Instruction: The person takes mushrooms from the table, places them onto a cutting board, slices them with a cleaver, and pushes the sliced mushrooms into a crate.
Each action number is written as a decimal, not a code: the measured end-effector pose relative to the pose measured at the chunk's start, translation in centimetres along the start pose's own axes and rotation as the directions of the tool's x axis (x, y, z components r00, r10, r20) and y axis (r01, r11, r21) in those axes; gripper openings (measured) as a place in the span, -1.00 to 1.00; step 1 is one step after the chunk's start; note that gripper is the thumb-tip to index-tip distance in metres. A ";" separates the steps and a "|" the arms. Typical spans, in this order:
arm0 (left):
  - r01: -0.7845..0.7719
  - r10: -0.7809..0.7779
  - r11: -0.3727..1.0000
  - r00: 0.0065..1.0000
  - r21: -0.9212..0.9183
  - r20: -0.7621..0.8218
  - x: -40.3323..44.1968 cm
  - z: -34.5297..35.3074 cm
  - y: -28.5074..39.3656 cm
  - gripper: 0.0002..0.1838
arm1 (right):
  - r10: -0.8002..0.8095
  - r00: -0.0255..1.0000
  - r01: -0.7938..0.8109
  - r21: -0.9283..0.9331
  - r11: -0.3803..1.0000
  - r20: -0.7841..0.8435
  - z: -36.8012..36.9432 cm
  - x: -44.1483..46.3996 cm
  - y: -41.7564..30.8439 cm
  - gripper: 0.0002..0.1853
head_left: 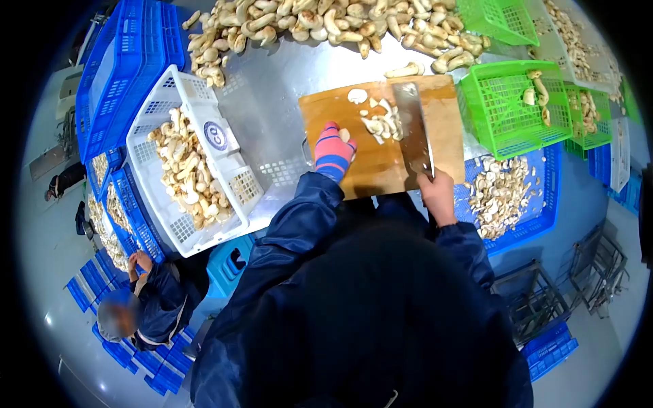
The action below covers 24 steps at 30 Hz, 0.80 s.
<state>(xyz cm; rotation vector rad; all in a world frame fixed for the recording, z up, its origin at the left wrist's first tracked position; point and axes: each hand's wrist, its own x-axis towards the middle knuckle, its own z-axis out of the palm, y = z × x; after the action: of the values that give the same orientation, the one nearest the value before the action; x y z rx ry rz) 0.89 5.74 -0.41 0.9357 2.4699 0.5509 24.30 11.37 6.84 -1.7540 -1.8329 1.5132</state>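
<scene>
My left hand point(333, 151), in a pink and blue striped glove, is closed at the left part of the wooden cutting board point(320, 112). A pale mushroom piece point(345, 135) shows at its fingertips. My right hand point(437, 196), bare, grips a cleaver point(413, 126) by its handle at the board's near edge. The broad blade lies along the board, pointing away from me. Just left of the blade is a small pile of sliced mushroom point(384, 124). One round slice point(357, 96) sits apart, farther back.
Whole mushrooms point(326, 20) are heaped at the metal table's back. A white crate point(238, 160) of mushrooms stands left, a green basket point(503, 139) right. Below it, a blue tray point(549, 197) holds slices. Blue crates point(126, 75) are stacked left; another person point(163, 299) works at lower left.
</scene>
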 end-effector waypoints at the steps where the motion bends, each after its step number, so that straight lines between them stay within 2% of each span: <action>1: 0.025 -0.023 0.996 1.000 -0.089 0.021 1.0 -0.1 0.1 -0.56 | 0.026 0.999 -0.026 0.020 0.999 -0.034 -0.5 -0.1 1.0 -0.78; 2: 0.047 -0.040 0.984 0.998 -0.174 0.047 2.4 0.1 -0.1 -0.61 | 0.054 0.996 -0.051 0.045 0.998 -0.069 -0.9 -0.3 1.7 -0.79; 3: 0.048 -0.044 0.922 0.999 -0.385 0.018 4.2 0.6 -0.1 -0.73 | 0.136 0.989 -0.131 0.102 0.986 -0.051 -1.7 -0.6 1.4 -0.80; 4: 0.028 -0.008 0.917 0.999 -0.397 0.052 5.7 1.7 0.3 -0.73 | 0.179 0.983 -0.173 0.106 0.979 -0.049 -2.0 -0.9 1.5 -0.80; 6: -0.013 0.067 0.908 0.991 -0.420 0.114 7.9 0.2 5.9 -0.75 | 0.259 0.965 -0.252 0.117 0.961 -0.042 -2.6 -1.3 1.7 -0.80; 8: -0.310 0.324 0.923 0.946 -0.229 0.025 9.9 1.1 10.9 -0.63 | 0.215 0.973 -0.203 0.137 0.969 -0.082 -2.6 -2.0 2.3 -0.80; 10: -0.428 0.443 0.893 0.891 -0.138 0.101 12.3 4.3 14.2 -0.44 | 0.194 0.974 -0.177 0.136 0.975 -0.121 -2.2 -2.6 3.6 -0.80; 12: -0.509 0.429 0.847 0.823 0.152 0.372 13.4 5.2 18.3 -0.32 | 0.238 0.963 -0.211 0.195 0.958 -0.129 -2.4 -3.5 3.1 -0.80; 13: -0.548 0.427 0.784 0.817 0.293 0.387 14.4 7.1 18.9 -0.34 | 0.263 0.956 -0.230 0.223 0.947 -0.131 -2.5 -3.8 3.0 -0.80; 14: -0.530 0.335 0.786 0.797 0.317 0.503 15.2 6.9 20.0 -0.40 | 0.242 0.958 -0.202 0.233 0.951 -0.156 -2.5 -4.0 3.4 -0.81; 16: -0.580 0.348 0.756 0.749 0.303 0.563 15.1 4.2 21.0 -0.47 | 0.195 0.960 -0.143 0.249 0.958 -0.199 -2.4 -4.4 4.2 -0.76; 17: -0.613 0.403 0.767 0.689 0.188 0.602 16.1 3.7 20.5 -0.48 | 0.216 0.960 -0.165 0.265 0.950 -0.177 -2.7 -4.6 4.0 -0.76; 18: -0.437 0.385 0.899 0.744 -0.038 0.546 15.8 2.3 19.6 -0.49 | 0.234 0.960 -0.184 0.285 0.941 -0.152 -3.1 -4.6 3.5 -0.76; 19: -0.091 0.315 0.925 0.726 -0.368 0.612 15.6 0.6 18.5 -0.59 | 0.250 0.960 -0.201 0.309 0.930 -0.127 -3.3 -4.6 2.9 -0.76; 20: 0.234 0.411 0.650 0.691 -0.723 0.594 15.9 0.4 15.6 -0.71 | 0.249 0.966 -0.219 0.302 0.928 -0.066 -3.5 -4.6 2.3 -0.79; 22: 0.456 0.419 0.324 0.717 -0.829 0.557 13.3 -3.2 11.1 -0.61 | 0.241 0.968 -0.251 0.277 0.928 0.070 -3.9 -4.1 1.2 -0.82; 23: 0.463 0.482 0.279 0.690 -0.841 0.540 12.2 -4.4 8.1 -0.57 | 0.162 0.979 -0.184 0.188 0.965 0.126 -3.4 -3.6 1.6 -0.83; 24: 0.545 0.544 0.139 0.656 -0.827 0.523 10.0 -5.7 5.7 -0.57 | 0.106 0.981 -0.131 0.153 0.979 0.162 -2.7 -3.2 1.5 -0.83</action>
<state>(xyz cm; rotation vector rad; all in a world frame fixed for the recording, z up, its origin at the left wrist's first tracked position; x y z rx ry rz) -5.93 15.47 4.61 0.3332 0.7505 1.2573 28.07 9.81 8.50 -1.7418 -1.6398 1.8343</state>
